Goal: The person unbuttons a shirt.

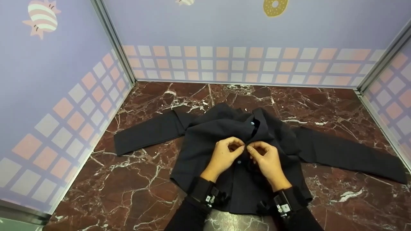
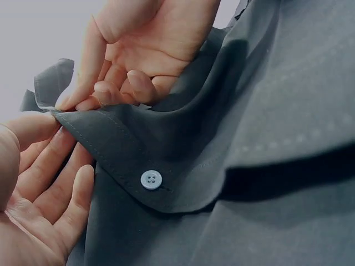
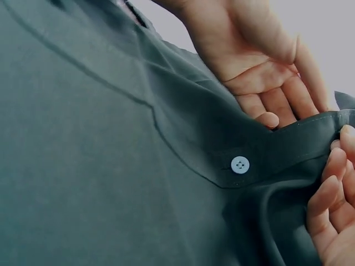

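A dark button-up shirt (image 1: pixel 205 134) lies front up with both sleeves spread out sideways. Its front edge is pinched between thumb and fingers of my left hand (image 1: pixel 224 154). Close beside it, fingertips almost meeting, my right hand (image 1: pixel 266 160) pinches the same edge. A pale button (image 2: pixel 151 179) sits on the front strip below my hands, a short buttonhole line showing beside it. Farther up toward the collar (image 1: pixel 258 116), another button (image 1: pixel 252 123) shows next to a gap in the front. In the right wrist view, a small pale round edge peeks out by the right fingertips (image 3: pixel 334 158).
The shirt lies on a dark red marbled tabletop (image 1: pixel 128 189). Pale purple panels with pink and white squares stand at the back (image 1: pixel 205 29), left (image 1: pixel 48 96) and right (image 1: pixel 396 80). One sleeve (image 1: pixel 353 157) stretches close to the right panel.
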`<state>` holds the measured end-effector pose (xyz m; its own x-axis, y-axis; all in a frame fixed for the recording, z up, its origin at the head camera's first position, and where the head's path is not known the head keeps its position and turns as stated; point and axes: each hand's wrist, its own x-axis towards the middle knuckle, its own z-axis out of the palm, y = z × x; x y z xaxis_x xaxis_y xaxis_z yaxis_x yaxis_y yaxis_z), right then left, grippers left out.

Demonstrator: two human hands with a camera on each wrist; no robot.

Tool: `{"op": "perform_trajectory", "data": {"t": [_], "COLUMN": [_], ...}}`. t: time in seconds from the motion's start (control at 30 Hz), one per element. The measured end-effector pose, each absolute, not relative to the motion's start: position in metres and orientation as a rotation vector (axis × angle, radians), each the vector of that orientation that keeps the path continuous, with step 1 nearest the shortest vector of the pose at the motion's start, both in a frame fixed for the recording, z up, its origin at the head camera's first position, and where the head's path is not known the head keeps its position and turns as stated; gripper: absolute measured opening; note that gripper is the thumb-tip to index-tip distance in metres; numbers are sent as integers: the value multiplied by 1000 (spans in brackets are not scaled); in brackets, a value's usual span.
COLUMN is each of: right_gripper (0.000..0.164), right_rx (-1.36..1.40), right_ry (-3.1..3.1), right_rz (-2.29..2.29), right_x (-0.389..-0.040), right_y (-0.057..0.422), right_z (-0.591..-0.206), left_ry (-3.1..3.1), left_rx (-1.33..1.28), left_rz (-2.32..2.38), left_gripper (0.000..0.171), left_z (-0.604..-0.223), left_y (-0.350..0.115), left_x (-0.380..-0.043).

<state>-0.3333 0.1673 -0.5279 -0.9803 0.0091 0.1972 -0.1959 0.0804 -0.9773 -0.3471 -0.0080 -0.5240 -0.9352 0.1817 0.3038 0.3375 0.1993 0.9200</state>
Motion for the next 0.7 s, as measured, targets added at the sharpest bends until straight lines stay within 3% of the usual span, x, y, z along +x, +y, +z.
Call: {"op": "perform_trajectory", "data": {"t": [0.47,0.7], "right_gripper": [14,15], "right_rx": [69,-67], "right_ry": [-2143,-1946], "right_rz": [2018,2058], "right_x": [-333,-336], "right_y": [165,171], "right_z": [-527,-524], "left_ry": [-2263,-2099], "left_rx": [-558,-55], "left_rz": [-1775,-1827], "left_gripper": [6,4], "left_z": [-521,-522], "left_y": [-10,-20], "left_x": [-347,-355]}}
